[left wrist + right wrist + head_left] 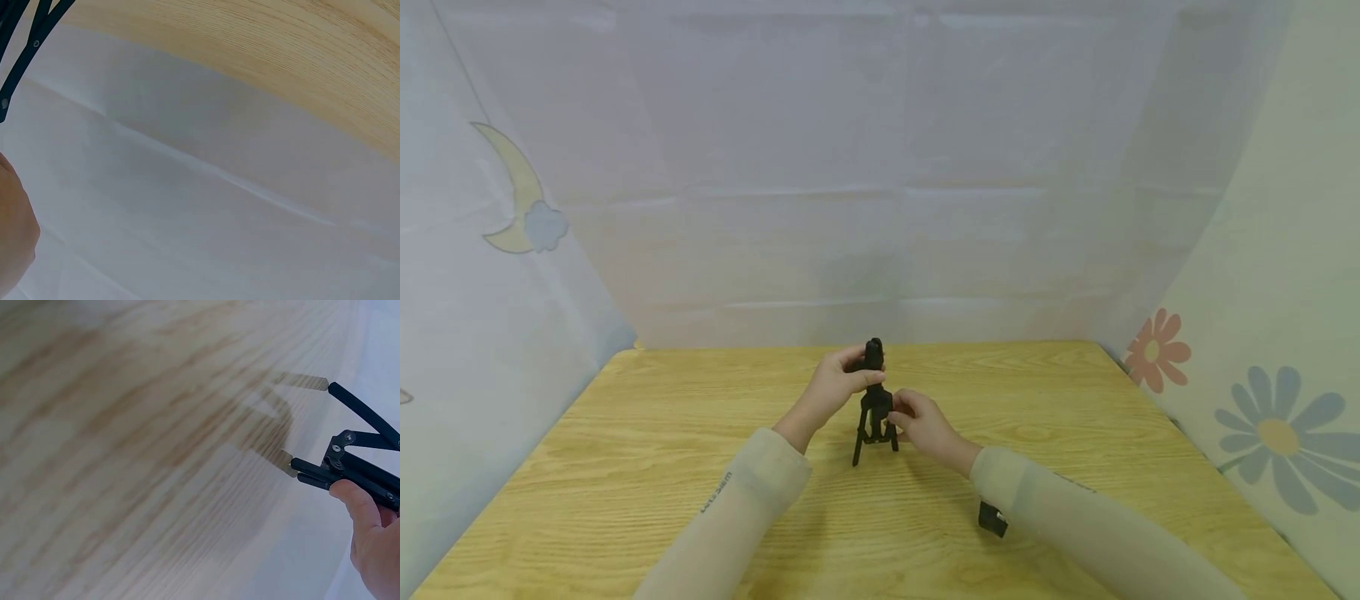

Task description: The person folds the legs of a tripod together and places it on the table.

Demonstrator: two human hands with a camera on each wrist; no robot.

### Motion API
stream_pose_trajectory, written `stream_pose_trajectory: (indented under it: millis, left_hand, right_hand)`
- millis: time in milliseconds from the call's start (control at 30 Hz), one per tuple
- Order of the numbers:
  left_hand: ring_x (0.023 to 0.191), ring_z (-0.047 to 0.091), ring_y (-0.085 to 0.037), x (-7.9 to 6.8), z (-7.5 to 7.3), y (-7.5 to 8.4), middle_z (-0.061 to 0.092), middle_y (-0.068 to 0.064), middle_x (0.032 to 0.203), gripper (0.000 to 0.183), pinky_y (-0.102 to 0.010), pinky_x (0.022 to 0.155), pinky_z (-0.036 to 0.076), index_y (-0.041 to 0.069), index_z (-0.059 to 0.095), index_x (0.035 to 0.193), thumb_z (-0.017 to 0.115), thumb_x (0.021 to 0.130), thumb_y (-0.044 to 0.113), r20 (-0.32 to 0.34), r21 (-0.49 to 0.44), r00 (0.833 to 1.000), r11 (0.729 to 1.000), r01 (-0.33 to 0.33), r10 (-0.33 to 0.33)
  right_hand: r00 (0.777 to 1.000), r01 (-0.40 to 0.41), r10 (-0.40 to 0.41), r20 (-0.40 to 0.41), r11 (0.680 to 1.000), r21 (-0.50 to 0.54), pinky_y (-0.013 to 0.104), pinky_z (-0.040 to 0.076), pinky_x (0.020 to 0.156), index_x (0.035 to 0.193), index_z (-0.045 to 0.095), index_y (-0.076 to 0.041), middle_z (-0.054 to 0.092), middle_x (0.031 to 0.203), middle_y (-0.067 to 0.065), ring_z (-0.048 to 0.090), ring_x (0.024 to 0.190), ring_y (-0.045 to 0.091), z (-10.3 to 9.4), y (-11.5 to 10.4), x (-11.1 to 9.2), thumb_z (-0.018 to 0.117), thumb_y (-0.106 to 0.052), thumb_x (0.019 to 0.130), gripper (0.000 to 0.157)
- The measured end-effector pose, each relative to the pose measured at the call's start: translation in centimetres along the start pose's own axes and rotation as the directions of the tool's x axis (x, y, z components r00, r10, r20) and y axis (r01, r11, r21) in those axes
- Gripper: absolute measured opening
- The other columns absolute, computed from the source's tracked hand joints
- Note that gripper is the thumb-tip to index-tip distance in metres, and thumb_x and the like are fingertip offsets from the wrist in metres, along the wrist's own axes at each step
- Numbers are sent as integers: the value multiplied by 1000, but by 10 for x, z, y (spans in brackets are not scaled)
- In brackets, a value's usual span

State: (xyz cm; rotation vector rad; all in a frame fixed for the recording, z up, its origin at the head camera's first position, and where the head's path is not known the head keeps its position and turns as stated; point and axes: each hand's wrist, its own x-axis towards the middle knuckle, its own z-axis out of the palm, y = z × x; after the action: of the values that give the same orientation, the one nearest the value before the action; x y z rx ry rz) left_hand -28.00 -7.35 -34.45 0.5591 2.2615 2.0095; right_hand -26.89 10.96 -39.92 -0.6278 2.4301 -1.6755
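Observation:
A small black tripod (876, 404) is upright near the middle of the table, its legs spread. My left hand (838, 382) grips its upper part, with the thumb across the near side. On the right, my right hand (922, 423) pinches one side of the tripod at the legs with thumb and fingers. In the right wrist view, the thumb of the right hand (369, 540) presses on a black leg with braces and screws. The left wrist view catches some tripod legs (25, 62) at its corner and only the edge of the left hand (15, 231).
A small black block-like object (992, 519) lies on the wooden table (662, 467), partly covered by my right sleeve. Behind the table hangs a pale creased sheet (850, 167). Printed side sheets show a moon (512, 179) on the left and flowers (1277, 437) on the right.

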Motion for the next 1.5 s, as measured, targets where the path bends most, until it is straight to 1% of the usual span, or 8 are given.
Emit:
stream_pose_trajectory:
  millis: [367,567,900,1000,1100,1233,1333,1500]
  left_hand:
    - [104,61,-23,1,-2,1,64,-17,115,42,-42,95,48,0,56,134,66,93,8,12,-1,1000,1000,23,-23]
    - [104,61,-23,0,-2,2,65,-14,114,41,-41,94,48,-1,56,133,65,93,7,14,-1,1000,1000,23,-23]
    - [109,59,-25,0,-1,1,65,-14,116,42,-44,98,45,0,56,134,64,94,7,19,-24,999,999,26,-26]
    - [110,60,-26,-1,-1,0,64,-14,116,42,-45,99,45,-1,56,134,65,94,6,9,12,1000,1000,23,-23]
    - [114,59,-30,-4,-2,-3,61,-17,124,46,-46,99,45,-1,52,138,64,94,5,2,64,1000,998,12,-12]
    - [119,56,-33,-13,-7,-7,54,-19,134,53,-47,98,46,1,45,143,64,94,5,-24,146,1000,989,16,-12]
    - [115,58,-33,-21,-12,-12,58,-19,128,50,-45,95,48,-1,48,141,64,93,3,-45,211,999,977,28,-19]
    - [107,62,-33,-32,-16,-28,65,-19,114,39,-41,90,51,-6,56,131,63,93,1,-16,322,999,946,40,-37]
  right_hand:
    - [1000,-12,12,-2,1000,6,48,56,77,105,56,7,58,102,24,59,99,36,0,-1,0,48,4,100,10]
    - [1000,-16,17,-8,1000,13,47,56,77,106,57,8,59,102,22,59,100,36,0,-1,1,49,4,99,11]
    - [1000,-8,9,-22,1000,26,50,55,78,104,57,8,60,101,22,59,100,36,0,1,0,50,3,99,10]
    - [1000,8,-8,-17,1000,23,51,54,79,105,58,9,60,103,24,59,99,37,-1,1,-1,51,2,99,12]
    - [999,37,-37,-18,999,2,51,54,79,106,59,10,61,103,25,60,95,36,-3,2,-1,53,0,99,14]
    - [998,62,-64,-31,996,-57,39,52,74,104,62,7,64,99,18,60,89,26,-6,3,-1,57,-2,97,13]
    - [998,61,-64,-25,995,-80,31,50,71,103,64,5,65,99,15,59,88,21,-8,3,-1,58,-3,97,12]
    - [998,66,-65,9,992,-107,35,52,78,105,65,4,65,102,18,61,94,24,-13,6,-1,60,-1,95,12]
